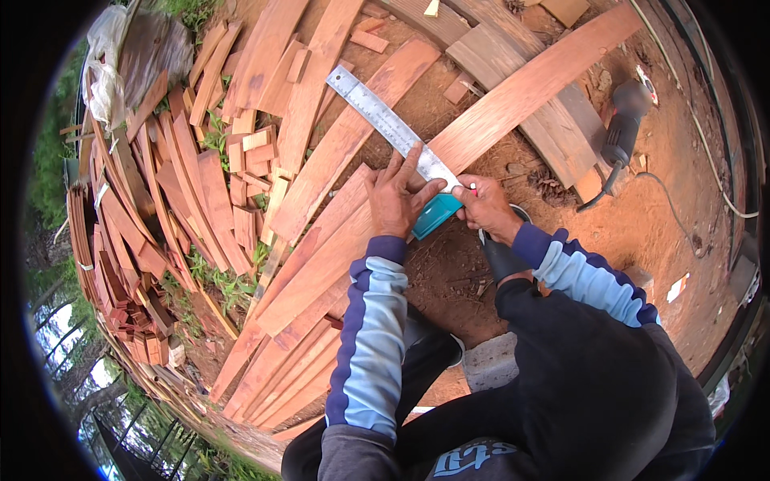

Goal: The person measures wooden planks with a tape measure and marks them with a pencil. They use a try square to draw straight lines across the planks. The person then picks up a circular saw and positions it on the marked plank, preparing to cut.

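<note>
A steel try square with a teal handle (437,210) lies angled across a long reddish board (529,76), its ruled blade (369,108) reaching up-left over other planks. My left hand (393,200) holds the square near the handle end, fingers on the blade and thumb beside it. My right hand (485,208) grips a small red-and-white marking tool (472,191), perhaps a pencil, at the blade's lower end; most of that tool is hidden by my fingers. My legs are bent below the boards.
Stacks of reddish planks (192,184) and short offcuts (253,148) cover the left. A black power tool (622,128) with its cord rests on dirt at the right, beside weathered boards (517,96). A concrete block (489,361) is below me; crumpled plastic sheeting (112,44) sits top left.
</note>
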`<state>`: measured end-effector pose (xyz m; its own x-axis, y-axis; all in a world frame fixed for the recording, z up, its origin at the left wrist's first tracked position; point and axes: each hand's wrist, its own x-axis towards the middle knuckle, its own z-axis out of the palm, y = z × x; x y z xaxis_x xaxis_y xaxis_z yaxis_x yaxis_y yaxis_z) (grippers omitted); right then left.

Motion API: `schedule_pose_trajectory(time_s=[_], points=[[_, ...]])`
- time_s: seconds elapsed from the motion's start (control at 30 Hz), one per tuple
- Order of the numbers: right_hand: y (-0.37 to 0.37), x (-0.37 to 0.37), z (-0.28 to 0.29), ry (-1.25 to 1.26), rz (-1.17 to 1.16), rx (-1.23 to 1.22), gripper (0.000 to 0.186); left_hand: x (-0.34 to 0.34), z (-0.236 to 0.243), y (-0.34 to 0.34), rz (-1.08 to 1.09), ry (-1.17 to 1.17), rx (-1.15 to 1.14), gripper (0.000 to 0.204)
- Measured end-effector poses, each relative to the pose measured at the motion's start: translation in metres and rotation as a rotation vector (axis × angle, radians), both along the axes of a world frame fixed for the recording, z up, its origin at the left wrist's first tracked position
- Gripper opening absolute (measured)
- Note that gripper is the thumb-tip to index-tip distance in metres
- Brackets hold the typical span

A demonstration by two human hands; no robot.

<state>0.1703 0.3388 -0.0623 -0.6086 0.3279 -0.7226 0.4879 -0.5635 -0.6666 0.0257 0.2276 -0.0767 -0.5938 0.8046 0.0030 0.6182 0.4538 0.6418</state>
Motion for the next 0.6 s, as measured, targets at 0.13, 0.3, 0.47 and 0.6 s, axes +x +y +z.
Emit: schedule_pose_trajectory(time_s=[0.13, 0.3, 0.47, 0.6], points=[[-0.0002, 0.0009, -0.0013, 0.010, 0.005, 0.010, 0.022, -0.0010, 0.0014, 0.0003, 0.000, -0.010, 0.014, 0.074], [-0.0008, 0.0019, -0.0020, 0.025, -0.006, -0.004, 0.023, -0.0007, 0.0013, 0.0005, -0.008, -0.009, 0.008, 0.074], [-0.0016, 0.0036, -0.0047, 0.045, -0.035, -0.036, 0.025, -0.0004, 0.0014, -0.0001, -0.008, -0.013, 0.007, 0.075], [-0.0024, 0.0055, -0.0054, 0.063, -0.046, -0.038, 0.026, -0.0007, 0.0005, -0.0002, -0.024, 0.020, 0.028, 0.075]])
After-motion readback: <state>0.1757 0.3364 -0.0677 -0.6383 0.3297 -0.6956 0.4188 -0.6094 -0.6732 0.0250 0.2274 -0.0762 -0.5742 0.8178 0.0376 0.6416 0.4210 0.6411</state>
